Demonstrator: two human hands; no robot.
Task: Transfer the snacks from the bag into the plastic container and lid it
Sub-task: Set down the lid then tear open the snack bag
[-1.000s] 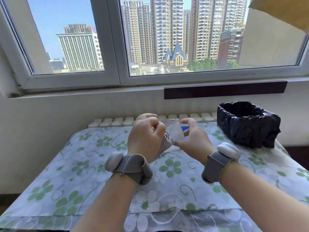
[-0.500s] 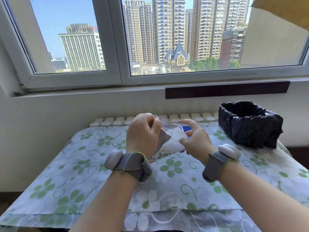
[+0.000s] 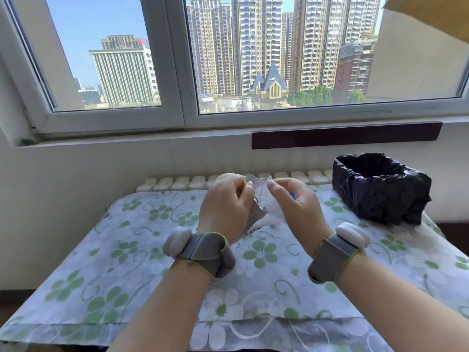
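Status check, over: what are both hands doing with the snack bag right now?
Left hand and right hand both pinch the top edge of the snack bag, held above the table. Container not visible. Black-lined bin sits far right, clear.

A white-framed window (image 3: 175, 72) was seen beyond the floral-clothed worktop (image 3: 114, 262), sunlit tower blocks (image 3: 253, 41) outside, a white radiator (image 3: 177, 182) below.

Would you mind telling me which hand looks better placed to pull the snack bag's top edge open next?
Probably the right hand: it pinches only the snack bag top edge, while the left hand holds the bag's body too, steadying it.
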